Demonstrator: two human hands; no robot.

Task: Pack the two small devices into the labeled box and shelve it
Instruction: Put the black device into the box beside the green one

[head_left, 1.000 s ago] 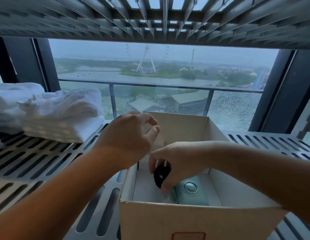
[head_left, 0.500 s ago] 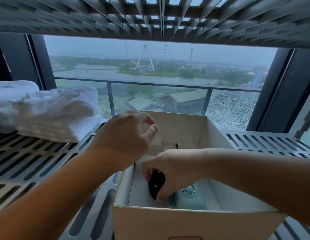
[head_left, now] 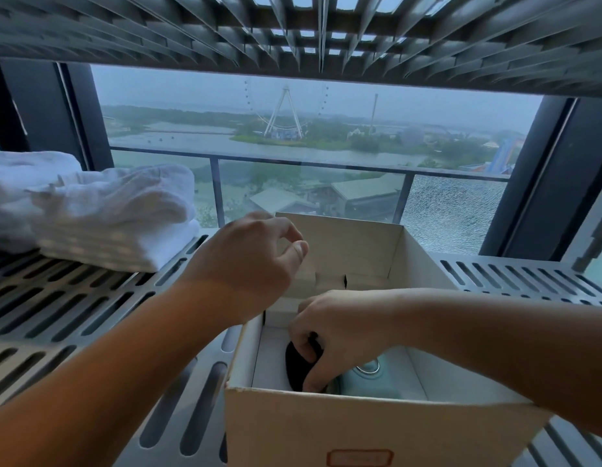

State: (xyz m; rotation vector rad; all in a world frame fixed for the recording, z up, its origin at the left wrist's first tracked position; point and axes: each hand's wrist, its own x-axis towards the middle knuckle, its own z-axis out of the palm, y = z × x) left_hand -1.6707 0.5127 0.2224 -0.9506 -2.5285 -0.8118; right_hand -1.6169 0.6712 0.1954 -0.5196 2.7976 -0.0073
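Note:
An open cardboard box (head_left: 326, 429) with a small orange-framed label on its front stands on a slotted metal shelf (head_left: 73, 315). Inside it lies a pale teal device (head_left: 367, 382) with a round metal ring on top. My right hand (head_left: 333, 328) reaches down into the box and grips a small black device (head_left: 294, 365), holding it low beside the teal one. My left hand (head_left: 245, 264) hovers over the box's back left corner, fingers loosely curled; I cannot tell whether it touches the rim.
A stack of folded white towels (head_left: 100, 214) sits on the shelf to the left. Another slatted shelf (head_left: 292, 35) hangs close overhead. Behind the box is a large window with a railing.
My right hand has lowered the black device deeper into the box, down next to the teal device. My left hand has stayed near the box's back left corner.

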